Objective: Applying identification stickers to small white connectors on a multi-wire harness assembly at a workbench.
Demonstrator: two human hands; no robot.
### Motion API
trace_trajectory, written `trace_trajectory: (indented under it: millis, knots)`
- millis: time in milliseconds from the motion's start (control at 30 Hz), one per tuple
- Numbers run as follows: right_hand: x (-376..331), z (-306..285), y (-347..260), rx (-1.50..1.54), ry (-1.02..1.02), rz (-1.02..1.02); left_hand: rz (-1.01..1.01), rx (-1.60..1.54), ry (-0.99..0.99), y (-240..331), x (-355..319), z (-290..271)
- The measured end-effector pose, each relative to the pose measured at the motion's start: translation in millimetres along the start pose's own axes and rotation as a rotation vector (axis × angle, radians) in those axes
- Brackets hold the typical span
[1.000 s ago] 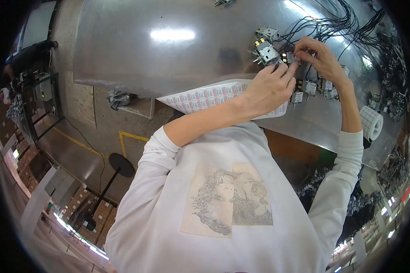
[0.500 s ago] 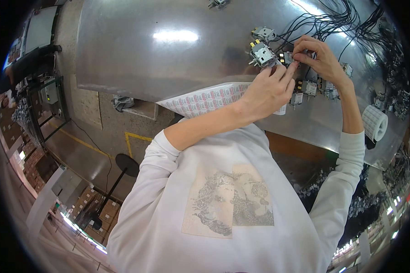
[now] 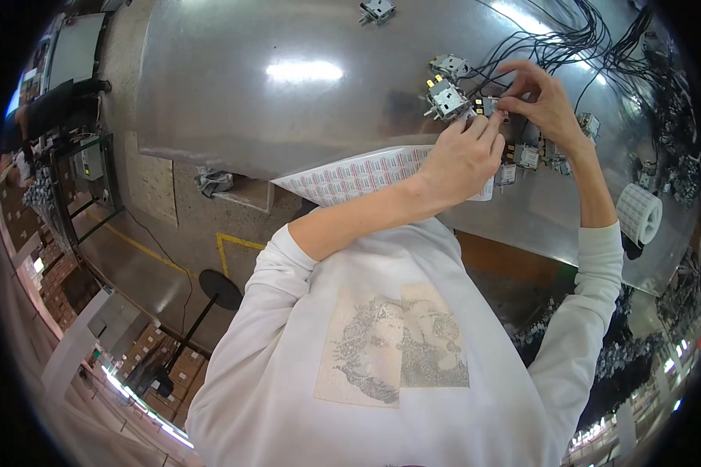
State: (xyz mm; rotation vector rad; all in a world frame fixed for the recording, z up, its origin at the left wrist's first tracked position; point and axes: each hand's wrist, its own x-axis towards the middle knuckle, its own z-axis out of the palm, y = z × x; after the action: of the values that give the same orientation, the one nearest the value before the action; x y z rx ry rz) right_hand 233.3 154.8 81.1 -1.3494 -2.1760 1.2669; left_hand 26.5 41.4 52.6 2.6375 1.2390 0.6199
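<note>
A small metal electrical component [image 3: 488, 106] with gold-coloured terminals lies on the metal table between my hands. My left hand [image 3: 469, 152] reaches across from the left, its curled fingertips gripping the near side of this part. Bent over its right side is my right hand [image 3: 547, 107], thumb and fingers drawn together at the part's edge; anything pinched there is too small to make out. Just left of it sits a larger metal component [image 3: 447, 99] with gold terminals and a shaft, and another such unit [image 3: 449, 65] lies behind. Under my left forearm is a sheet of printed labels [image 3: 358, 175].
Several similar components [image 3: 527, 156] lie right of my left hand. Black cables [image 3: 592, 35] spread over the far right. A label roll [image 3: 639, 212] stands near the right edge. One component [image 3: 377, 11] lies at the far edge of view. A round black stool [image 3: 220, 289] stands left.
My right index finger has lifted a little from the thumb, while the thumb stays at the component. My left hand is nearly where it was. The whole view has shifted slightly.
</note>
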Motion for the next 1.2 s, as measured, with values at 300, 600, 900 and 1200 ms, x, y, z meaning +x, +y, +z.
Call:
trace_trajectory:
  millis: [300,600,900,1200]
  knots:
    - [7.5,3.4,-7.6,-0.104,0.001,0.213,0.020,0.015,0.075,0.3,-5.5,-18.3]
    - [-70.7,44.1,-66.2,0.245,0.346,0.242,-0.237,-0.589,-0.022,-46.1,-25.6,-99.2]
    - [-79.9,128.4,-120.2,0.581,0.422,0.181,-0.421,-0.885,0.073,-66.0,-12.5,-124.5]
    - [-76.0,131.2,-119.1,0.558,0.439,0.227,-0.641,-0.812,-0.279,-77.8,-12.0,-156.6]
